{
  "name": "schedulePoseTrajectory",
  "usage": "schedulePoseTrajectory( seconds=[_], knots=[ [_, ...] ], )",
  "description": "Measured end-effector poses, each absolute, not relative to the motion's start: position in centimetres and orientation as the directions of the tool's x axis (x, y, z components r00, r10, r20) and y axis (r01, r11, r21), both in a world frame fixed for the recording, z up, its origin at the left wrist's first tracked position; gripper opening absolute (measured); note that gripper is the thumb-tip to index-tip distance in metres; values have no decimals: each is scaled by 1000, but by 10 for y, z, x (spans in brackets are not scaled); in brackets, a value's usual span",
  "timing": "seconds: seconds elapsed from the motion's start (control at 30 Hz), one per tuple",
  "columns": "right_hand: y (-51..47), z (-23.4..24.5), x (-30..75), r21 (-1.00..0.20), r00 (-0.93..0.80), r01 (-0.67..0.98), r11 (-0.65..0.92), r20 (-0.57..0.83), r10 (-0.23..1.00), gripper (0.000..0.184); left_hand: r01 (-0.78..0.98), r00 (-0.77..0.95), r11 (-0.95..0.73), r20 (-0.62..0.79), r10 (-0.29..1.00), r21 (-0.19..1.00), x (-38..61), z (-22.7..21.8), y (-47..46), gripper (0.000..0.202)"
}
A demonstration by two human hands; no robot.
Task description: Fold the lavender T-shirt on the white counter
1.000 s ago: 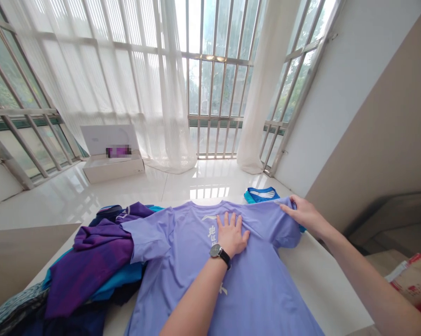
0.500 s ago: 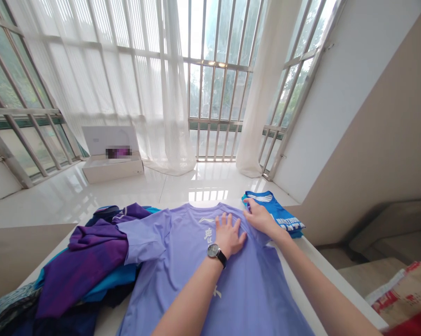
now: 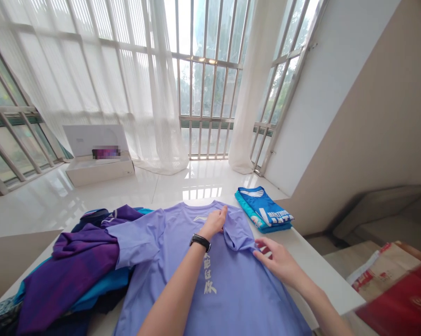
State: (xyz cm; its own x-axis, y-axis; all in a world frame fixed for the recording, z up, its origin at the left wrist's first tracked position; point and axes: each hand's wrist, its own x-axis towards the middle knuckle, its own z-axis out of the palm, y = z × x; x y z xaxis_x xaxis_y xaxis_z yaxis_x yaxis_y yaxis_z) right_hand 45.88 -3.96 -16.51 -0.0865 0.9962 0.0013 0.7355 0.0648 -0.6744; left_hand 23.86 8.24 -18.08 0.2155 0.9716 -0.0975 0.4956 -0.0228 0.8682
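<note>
A lavender T-shirt (image 3: pixel 182 275) lies spread out, with a small white logo near the neck and white characters down its middle. My left hand (image 3: pixel 214 223), with a watch on its wrist, is closed on the fabric below the right side of the collar; its fingertips are partly hidden. At the right-hand sleeve, which is folded inward, my right hand (image 3: pixel 276 259) pinches the edge between thumb and fingers. Beyond it rests a stack of folded shirts (image 3: pixel 266 207), blue on top and teal below. The left-hand sleeve lies against a heap of purple, blue and dark clothes (image 3: pixel 80 261).
An open white box (image 3: pixel 100 170) stands on the glossy white sill (image 3: pixel 161 184) by the barred window. Sheer curtains (image 3: pixel 126 84) hang behind it. At lower right, past the surface's edge, is a red and tan paper bag (image 3: pixel 395 284).
My left hand went from lying flat with spread fingers to closing on the shirt. My right hand moved down from beside the folded stack to the sleeve edge, and the sleeve folded inward.
</note>
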Motion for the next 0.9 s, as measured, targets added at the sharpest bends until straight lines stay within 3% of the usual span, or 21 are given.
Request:
schedulePoseTrajectory(
  seconds=[0.07, 0.17, 0.37, 0.5, 0.63, 0.77, 0.9],
  knots=[
    [-52, -171, 454, -593, -94, 801, 87, 20, 995, 39, 452, 248, -36, -87, 965, 891, 237, -184, 82, 33],
    [-62, -168, 443, -491, -127, 861, 130, 40, 991, 23, 385, 284, -57, -59, 957, 921, 236, -186, 79, 48],
    [-67, -161, 437, -484, -56, 866, 126, 157, 986, 23, 214, 331, -28, -46, 943, 976, 222, -178, 77, 55],
    [-65, -162, 430, -461, -66, 878, 128, 147, 987, 20, 435, 326, -112, -40, 944, 893, 209, -174, 82, 56],
    [-47, -160, 411, -479, -125, 855, 200, 184, 975, 21, 610, 260, -165, 2, 966, 775, 201, -170, 87, 32],
    [-13, -157, 390, -529, -167, 816, 232, 167, 972, 23, 699, 329, -231, -18, 944, 677, 203, -165, 84, 11],
    [18, -164, 377, -567, -173, 797, 210, 119, 978, 27, 710, 388, -301, 2, 922, 637, 211, -162, 76, 15]
  ],
)
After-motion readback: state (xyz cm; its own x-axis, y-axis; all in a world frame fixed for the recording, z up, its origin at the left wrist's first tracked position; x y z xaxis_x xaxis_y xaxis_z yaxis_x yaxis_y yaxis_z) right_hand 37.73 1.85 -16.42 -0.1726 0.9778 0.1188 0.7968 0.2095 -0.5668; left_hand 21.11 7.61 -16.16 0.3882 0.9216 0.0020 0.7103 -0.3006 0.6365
